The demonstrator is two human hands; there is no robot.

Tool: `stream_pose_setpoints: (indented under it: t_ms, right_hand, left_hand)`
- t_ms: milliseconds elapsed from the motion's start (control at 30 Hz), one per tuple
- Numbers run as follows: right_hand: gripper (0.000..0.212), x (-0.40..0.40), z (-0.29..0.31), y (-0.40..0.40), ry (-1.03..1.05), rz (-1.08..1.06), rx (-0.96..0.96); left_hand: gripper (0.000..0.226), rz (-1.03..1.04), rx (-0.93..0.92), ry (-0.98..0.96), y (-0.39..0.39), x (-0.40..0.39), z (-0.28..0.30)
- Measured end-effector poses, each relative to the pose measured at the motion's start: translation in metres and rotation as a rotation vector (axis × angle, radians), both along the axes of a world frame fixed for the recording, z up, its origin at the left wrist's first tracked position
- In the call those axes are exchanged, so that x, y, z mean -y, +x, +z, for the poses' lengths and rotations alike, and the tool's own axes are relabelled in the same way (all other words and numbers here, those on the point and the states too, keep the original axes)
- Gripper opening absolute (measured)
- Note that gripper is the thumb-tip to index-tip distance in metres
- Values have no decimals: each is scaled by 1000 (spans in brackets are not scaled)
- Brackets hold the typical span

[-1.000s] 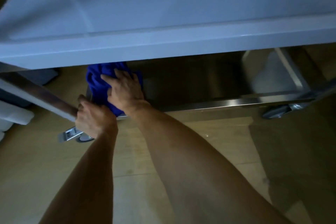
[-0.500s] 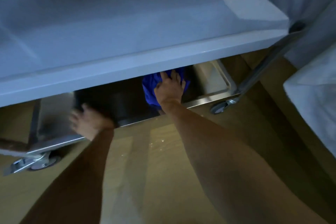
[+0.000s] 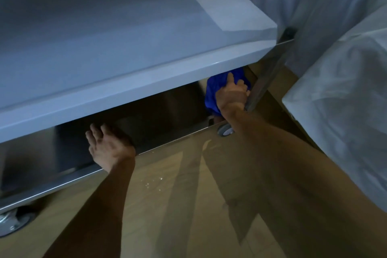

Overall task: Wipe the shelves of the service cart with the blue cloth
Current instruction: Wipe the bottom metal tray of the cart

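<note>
Right hand [image 3: 230, 95] presses blue cloth [image 3: 212, 92] onto lower shelf [image 3: 167, 123].

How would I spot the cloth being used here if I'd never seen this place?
Find the metal service cart with its pale upper shelf, then look beneath it to the darker lower shelf. At that shelf's right end, beside the cart's leg, the right hand presses on the blue cloth. It is the only vivid blue thing among grey metal.
</note>
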State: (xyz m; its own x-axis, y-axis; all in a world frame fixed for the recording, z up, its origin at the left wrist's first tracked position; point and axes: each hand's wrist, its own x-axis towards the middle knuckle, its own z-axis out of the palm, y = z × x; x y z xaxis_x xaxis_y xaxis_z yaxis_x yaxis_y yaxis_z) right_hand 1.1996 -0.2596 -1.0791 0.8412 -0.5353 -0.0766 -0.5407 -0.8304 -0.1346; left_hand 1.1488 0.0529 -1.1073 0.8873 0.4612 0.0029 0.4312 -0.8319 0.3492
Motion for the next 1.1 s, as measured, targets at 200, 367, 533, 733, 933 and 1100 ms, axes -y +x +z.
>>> stream_pose_setpoints:
  t_ms: [200,367,533,733,933,1100]
  right_hand:
    - [61,-45,-16,-42,11,22,155]
    - [59,-77,-17,-63,55,-32,258]
    - [60,-139,-26,-103,69,209,285]
    - [50,-140,-35,-96,178,194,419]
    - [59,-34,-12,-30,116,-63,114]
    - [59,-52,-18,-31,-10,-43,71]
  left_hand:
    - [57,-3,17,-2,-3,4,6]
    - [55,-23,25,-21,-6,4,10]
    - [56,-32,15,-12,-5,0,6]
    - [57,-45,47,-32,-7,-2,4]
    - [57,-27,32,-37,-3,6,3]
    - [55,-11,17,-33,1,10,4]
